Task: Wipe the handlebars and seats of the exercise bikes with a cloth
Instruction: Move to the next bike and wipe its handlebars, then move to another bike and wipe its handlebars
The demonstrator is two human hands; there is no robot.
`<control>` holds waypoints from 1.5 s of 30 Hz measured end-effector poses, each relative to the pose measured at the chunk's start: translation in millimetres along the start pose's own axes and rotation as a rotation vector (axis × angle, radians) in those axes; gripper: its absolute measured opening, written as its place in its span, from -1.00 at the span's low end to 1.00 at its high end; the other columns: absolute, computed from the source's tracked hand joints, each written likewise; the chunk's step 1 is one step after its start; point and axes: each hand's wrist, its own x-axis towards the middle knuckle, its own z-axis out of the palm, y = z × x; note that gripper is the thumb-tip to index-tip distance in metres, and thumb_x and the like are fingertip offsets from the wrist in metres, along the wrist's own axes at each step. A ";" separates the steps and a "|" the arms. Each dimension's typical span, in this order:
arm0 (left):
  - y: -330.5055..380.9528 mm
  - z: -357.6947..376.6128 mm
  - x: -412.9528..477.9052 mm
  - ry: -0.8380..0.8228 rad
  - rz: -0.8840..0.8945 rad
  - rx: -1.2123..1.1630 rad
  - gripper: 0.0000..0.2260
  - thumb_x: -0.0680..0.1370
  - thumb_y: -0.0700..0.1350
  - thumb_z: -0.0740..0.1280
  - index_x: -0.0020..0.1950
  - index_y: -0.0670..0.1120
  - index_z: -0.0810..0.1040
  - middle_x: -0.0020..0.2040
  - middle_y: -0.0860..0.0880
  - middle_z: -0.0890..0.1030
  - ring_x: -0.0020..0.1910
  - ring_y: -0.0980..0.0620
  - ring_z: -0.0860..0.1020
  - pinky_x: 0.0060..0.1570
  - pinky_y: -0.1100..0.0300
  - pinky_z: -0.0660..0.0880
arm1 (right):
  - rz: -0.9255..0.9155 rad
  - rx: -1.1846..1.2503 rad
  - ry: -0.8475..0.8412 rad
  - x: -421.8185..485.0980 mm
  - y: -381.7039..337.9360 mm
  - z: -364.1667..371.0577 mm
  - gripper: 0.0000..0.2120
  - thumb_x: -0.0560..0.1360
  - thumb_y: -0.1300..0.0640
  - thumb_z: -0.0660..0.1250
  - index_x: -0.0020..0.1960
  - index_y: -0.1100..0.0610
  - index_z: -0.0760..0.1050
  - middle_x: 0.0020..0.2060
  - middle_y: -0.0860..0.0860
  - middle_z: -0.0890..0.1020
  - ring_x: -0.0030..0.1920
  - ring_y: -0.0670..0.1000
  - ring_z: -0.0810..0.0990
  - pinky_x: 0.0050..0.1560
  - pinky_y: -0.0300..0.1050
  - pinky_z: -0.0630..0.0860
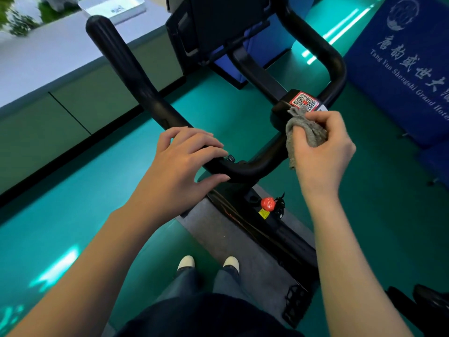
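Observation:
The black handlebar [126,69] of an exercise bike loops in front of me, one prong reaching far left, the other curving round at the right. My left hand [187,161] grips the near bar, fingers over the top and thumb underneath. My right hand [323,147] holds a bunched grey cloth [303,135] against the bar where it meets the centre clamp. That clamp carries a red QR sticker [305,102]. No seat is in view.
The bike's black console [218,23] rises behind the handlebar. A red knob [268,203] sits on the frame below, above a grey mat [218,234]. A pale counter [48,64] runs along the left, a blue hotel banner [401,64] stands right. My feet are on the teal floor.

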 end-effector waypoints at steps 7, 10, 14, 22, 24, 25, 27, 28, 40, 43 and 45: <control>0.1 -3.6 -2.8 -0.021 0.028 -0.011 -0.68 0.46 0.08 0.38 0.14 -0.05 0.59 0.15 0.04 0.58 0.24 -0.02 0.47 0.29 -0.02 0.21 | -0.047 -0.009 -0.179 -29.9 -16.9 -1.0 -0.89 0.41 0.17 0.43 -0.09 0.04 0.56 -0.16 -0.15 0.63 -0.12 -0.28 0.55 -0.14 -0.56 0.37; -2.2 -9.8 -8.4 -0.005 0.056 -0.009 -0.66 0.47 0.07 0.37 0.17 -0.07 0.58 0.18 0.02 0.56 0.26 -0.03 0.45 0.27 0.02 0.23 | -0.069 0.046 -0.138 -43.4 -26.9 -3.5 -0.90 0.42 0.18 0.43 -0.08 0.05 0.57 -0.21 -0.25 0.61 -0.15 -0.34 0.56 -0.14 -0.53 0.41; -9.0 -21.6 -24.4 0.016 0.049 -0.011 -0.67 0.49 0.04 0.36 0.19 -0.08 0.57 0.22 0.00 0.55 0.25 -0.03 0.45 0.23 0.04 0.26 | -0.068 0.101 -0.108 -57.0 -43.8 -4.0 -0.85 0.43 0.18 0.40 -0.07 -0.03 0.51 -0.20 -0.24 0.60 -0.14 -0.26 0.57 -0.07 -0.31 0.50; -12.8 -40.9 -84.6 0.064 -0.192 0.124 -0.65 0.51 0.01 0.36 0.25 -0.10 0.52 0.21 -0.03 0.54 0.19 -0.09 0.48 0.07 -0.05 0.41 | -0.157 0.226 -0.371 -86.8 -74.3 21.0 -0.85 0.45 0.21 0.40 -0.01 0.07 0.52 -0.07 0.01 0.60 -0.03 -0.04 0.58 0.07 -0.03 0.52; -6.2 -39.5 -107.3 0.062 -0.300 0.179 -0.64 0.51 0.01 0.36 0.26 -0.11 0.52 0.21 -0.04 0.55 0.19 -0.11 0.48 0.08 -0.06 0.41 | -0.180 0.243 -0.467 -94.2 -72.5 22.9 -0.84 0.45 0.22 0.40 -0.01 0.03 0.52 -0.06 0.01 0.60 -0.02 -0.06 0.57 0.09 -0.05 0.51; -1.6 -37.7 -119.6 0.061 -0.357 0.198 -0.63 0.51 0.00 0.36 0.26 -0.12 0.51 0.21 -0.05 0.55 0.19 -0.12 0.48 0.09 -0.06 0.42 | -0.192 0.255 -0.515 -98.1 -70.7 22.5 -0.83 0.45 0.23 0.40 -0.01 0.02 0.52 -0.05 0.02 0.60 -0.02 -0.07 0.56 0.10 -0.07 0.51; 9.7 -31.7 -144.1 0.066 -0.476 0.228 -0.63 0.51 0.00 0.36 0.27 -0.12 0.51 0.22 -0.05 0.55 0.20 -0.13 0.48 0.11 -0.04 0.41 | -0.216 0.283 -0.611 -105.5 -66.0 21.3 -0.82 0.46 0.24 0.39 0.00 0.01 0.52 -0.04 0.02 0.60 -0.01 -0.08 0.56 0.10 -0.10 0.51; 16.0 -27.2 -156.0 0.070 -0.531 0.239 -0.62 0.51 0.01 0.36 0.27 -0.11 0.51 0.22 -0.05 0.54 0.21 -0.13 0.48 0.12 -0.03 0.40 | -0.228 0.289 -0.658 -109.5 -62.7 21.1 -0.82 0.46 0.24 0.39 -0.01 0.01 0.52 -0.04 0.02 0.60 -0.01 -0.07 0.57 0.09 -0.11 0.52; 84.5 35.0 -302.6 0.055 -1.186 0.202 -0.54 0.53 0.10 0.30 0.37 -0.07 0.42 0.33 -0.05 0.46 0.32 -0.07 0.38 0.27 0.01 0.30 | -0.303 0.337 -1.168 -190.6 -46.0 20.2 -0.84 0.43 0.22 0.44 -0.05 0.05 0.52 -0.07 0.07 0.63 -0.03 0.06 0.60 0.09 0.08 0.52; 105.9 37.9 -342.3 0.055 -1.332 0.249 -0.51 0.53 0.14 0.26 0.39 -0.06 0.39 0.36 -0.03 0.43 0.34 -0.05 0.36 0.30 0.03 0.29 | -0.332 0.337 -1.291 -218.6 -50.3 20.8 -0.87 0.43 0.21 0.45 -0.07 0.09 0.54 -0.10 0.07 0.63 -0.04 0.06 0.60 0.08 0.07 0.52; 120.0 40.9 -367.5 0.082 -1.434 0.232 -0.49 0.54 0.16 0.24 0.41 -0.07 0.36 0.38 -0.04 0.41 0.36 -0.04 0.34 0.32 0.02 0.29 | -0.355 0.341 -1.349 -236.3 -54.0 21.3 -0.88 0.43 0.21 0.45 -0.07 0.12 0.55 -0.11 0.06 0.63 -0.05 0.05 0.59 0.06 0.01 0.52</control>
